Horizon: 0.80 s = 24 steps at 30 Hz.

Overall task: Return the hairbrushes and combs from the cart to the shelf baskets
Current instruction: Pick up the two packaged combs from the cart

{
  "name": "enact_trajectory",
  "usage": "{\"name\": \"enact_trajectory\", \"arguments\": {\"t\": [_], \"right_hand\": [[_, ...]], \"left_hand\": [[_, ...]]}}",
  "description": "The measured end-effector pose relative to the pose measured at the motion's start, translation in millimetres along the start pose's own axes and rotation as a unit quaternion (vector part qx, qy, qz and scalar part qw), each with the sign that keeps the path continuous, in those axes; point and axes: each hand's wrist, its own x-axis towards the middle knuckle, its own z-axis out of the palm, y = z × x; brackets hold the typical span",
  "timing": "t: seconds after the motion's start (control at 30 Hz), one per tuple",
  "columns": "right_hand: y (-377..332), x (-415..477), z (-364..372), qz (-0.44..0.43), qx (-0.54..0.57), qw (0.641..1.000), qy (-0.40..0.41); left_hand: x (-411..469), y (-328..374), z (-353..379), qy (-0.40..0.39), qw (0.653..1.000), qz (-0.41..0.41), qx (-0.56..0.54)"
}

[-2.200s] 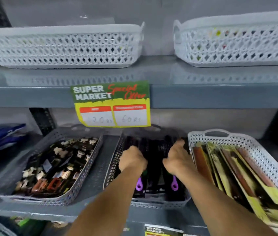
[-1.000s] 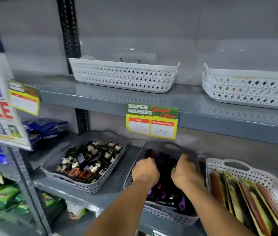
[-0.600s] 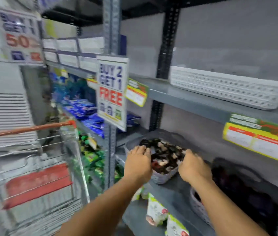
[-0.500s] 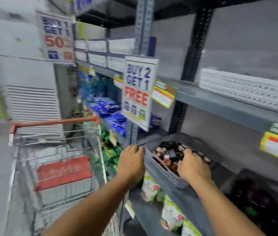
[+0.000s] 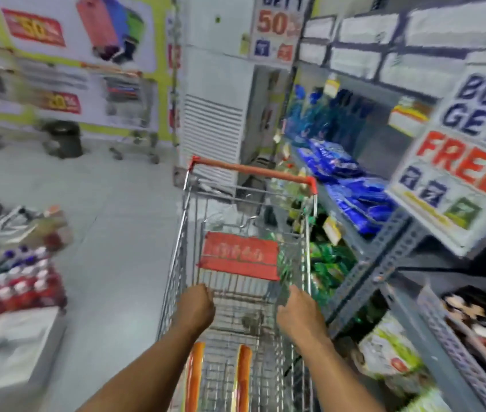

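1. Reaching down over the cart (image 5: 244, 221), left hand (image 5: 195, 307) looks loosely curled and holds nothing I can see; blur makes the finger spread hard to call.
2. Two long orange-topped packs (image 5: 195, 376) lie on the wire floor of the cart, right under the forearms. Probably the combs or brushes left to return, but too smeared to tell which. Risk: grabbing by the slippery wrap, pack slides back or wedges an end through the wire grid.
3. Right hand (image 5: 298, 315) also over the basket, fingers pointing down, empty; open or closed I cannot tell for sure. Risk: both hands going for separate packs at once, one gets a poor pinch.
4. Cart stands just beside the grey shelf upright (image 5: 384, 263); a bump while leaning in could roll it off or knock the hanging promo sign (image 5: 459, 162).
5. Grey shelf basket (image 5: 456, 346) at far right holds small clips, not brushes. Risk: dropping the packs into this nearer basket by mistake; the proper basket is out of view.
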Motion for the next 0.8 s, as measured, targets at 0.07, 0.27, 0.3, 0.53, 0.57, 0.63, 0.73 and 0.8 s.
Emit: {"name": "enact_trajectory", "arguments": {"t": [0.07, 0.27, 0.3, 0.53, 0.57, 0.63, 0.73, 0.8], "right_hand": [[-8, 12, 37, -0.002, 0.01, 0.999, -0.038], [1, 38, 143, 0.045, 0.026, 0.986, -0.156], [7, 40, 157, 0.057, 0.027, 0.983, -0.17], [39, 60, 240, 0.125, -0.006, 0.96, -0.251], [43, 63, 249, 0.137, -0.006, 0.956, -0.258], [51, 68, 267, 0.157, 0.007, 0.95, -0.268], [59, 72, 287, 0.185, 0.012, 0.939, -0.288], [60, 72, 294, 0.2, 0.021, 0.936, -0.289]], "left_hand": [[6, -22, 18, -0.034, 0.998, -0.05, -0.008], [5, -82, 83, -0.134, 0.971, -0.193, -0.043], [4, -88, 91, -0.143, 0.966, -0.21, -0.043], [8, -130, 156, -0.176, 0.937, -0.301, -0.006], [7, -132, 160, -0.178, 0.932, -0.314, 0.0], [7, -137, 174, -0.198, 0.926, -0.321, 0.024], [2, -149, 190, -0.205, 0.924, -0.319, 0.047], [0, -152, 195, -0.191, 0.929, -0.311, 0.065]]}}
